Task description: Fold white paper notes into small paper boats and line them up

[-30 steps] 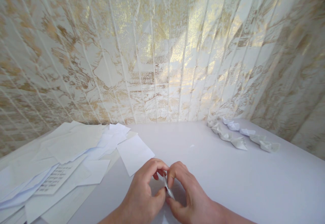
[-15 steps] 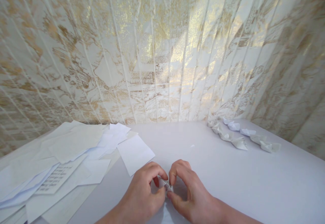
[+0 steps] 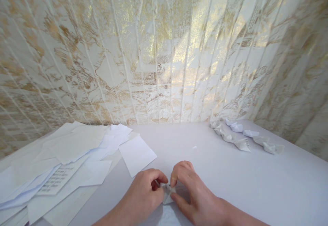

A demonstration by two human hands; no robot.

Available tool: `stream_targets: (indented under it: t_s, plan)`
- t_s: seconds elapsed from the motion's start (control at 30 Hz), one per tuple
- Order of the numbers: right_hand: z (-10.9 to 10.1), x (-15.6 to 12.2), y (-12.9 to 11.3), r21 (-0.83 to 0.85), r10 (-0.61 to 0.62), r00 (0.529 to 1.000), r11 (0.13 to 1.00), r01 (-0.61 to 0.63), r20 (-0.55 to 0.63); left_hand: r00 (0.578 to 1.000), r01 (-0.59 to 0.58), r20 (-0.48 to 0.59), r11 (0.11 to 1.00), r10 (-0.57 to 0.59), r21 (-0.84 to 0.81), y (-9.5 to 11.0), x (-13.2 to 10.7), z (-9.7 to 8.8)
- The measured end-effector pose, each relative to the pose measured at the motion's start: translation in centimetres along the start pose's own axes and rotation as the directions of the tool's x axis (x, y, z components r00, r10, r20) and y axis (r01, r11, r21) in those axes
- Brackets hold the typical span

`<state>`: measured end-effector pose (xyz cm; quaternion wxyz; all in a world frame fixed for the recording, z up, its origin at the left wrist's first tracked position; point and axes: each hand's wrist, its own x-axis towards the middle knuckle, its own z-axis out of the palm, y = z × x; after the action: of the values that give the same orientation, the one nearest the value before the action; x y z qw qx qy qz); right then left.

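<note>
- Head view: patterned curtain [image 3: 153,65] fills the back, down to the far edge of the surface.
- White surface [image 3: 238,188] carries everything: flat paper on the left, folded paper on the right, hands at the near middle.
- Paper pile [image 3: 77,144], left side: loose overlapping flat sheets, one printed sheet [image 3: 56,181] among them. None of what shows is folded into a shape, so I'd count this as unworked stock, plenty left.
- Folded pieces [image 3: 242,145], far right: small shapes lined up in two rows, whitish and greyish. I'd count these as done.
- Left hand [image 3: 147,191]: fingers curled, thumb and index pinching the left side of the piece in work. Remaining fingers tucked, partly hidden.
- Right hand [image 3: 188,188]: index arched over, thumb below, tips pinching the right side of the same piece.
- Square sheet [image 3: 137,156]: flat, at the right edge of the pile, just beyond the left hand, not touched.
- Paper piece [image 3: 168,198] in work: between the two hands, at the fingertips, in contact with both. Creased into facets. Looks mid-shaping to me; fingers cover too much to say how near it is to the finished ones. Can't tell if its underside meets the surface.
- Paper scrap [image 3: 194,147]: tiny, lying beyond the right hand, well apart from it.
</note>
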<state>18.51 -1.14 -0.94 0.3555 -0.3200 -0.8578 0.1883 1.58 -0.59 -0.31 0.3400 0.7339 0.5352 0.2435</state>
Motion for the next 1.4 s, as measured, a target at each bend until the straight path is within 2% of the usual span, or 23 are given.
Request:
stream_targets:
  t_s: [0.2,0.3,0.47,0.73,0.87,1.1,1.3,1.4]
  plan:
    - [-0.2,0.1,-0.1,-0.048,-0.038,0.997,0.998,0.041,0.066,0.982,-0.175,-0.027,0.950,0.188,0.259,0.6,-0.6,-0.3]
    - [-0.2,0.1,-0.2,-0.075,-0.041,0.994,0.996,0.048,0.098,0.982,-0.170,-0.017,0.923,0.187,0.346,0.8,-0.7,-0.4]
    - [-0.5,0.3,-0.5,-0.117,-0.090,0.986,0.987,0.106,0.138,0.983,-0.127,-0.062,0.883,0.173,0.453,0.6,-0.6,-0.5]
    - [-0.6,0.3,-0.3,-0.115,-0.075,0.988,0.989,0.091,0.136,0.995,-0.012,-0.081,0.903,0.052,0.429,0.2,-0.1,-0.9]
    - [-0.6,0.3,-0.4,-0.106,-0.049,0.993,0.992,0.060,0.106,0.998,-0.005,-0.060,0.901,0.035,0.433,0.2,0.2,-0.9]
    - [-0.1,-0.1,0.0,-0.105,0.084,0.991,0.992,-0.073,0.106,0.999,0.010,-0.037,0.892,0.008,0.453,0.2,0.2,-1.4]
    - [0.0,0.1,0.0,-0.051,-0.003,0.986,0.999,0.011,0.165,0.997,-0.076,0.015,0.946,0.075,0.314,0.2,0.2,-1.3]
    - [-0.2,0.1,0.1,-0.048,-0.030,0.984,0.998,0.039,0.177,0.999,-0.048,0.027,0.968,0.042,0.245,0.0,0.4,-1.4]
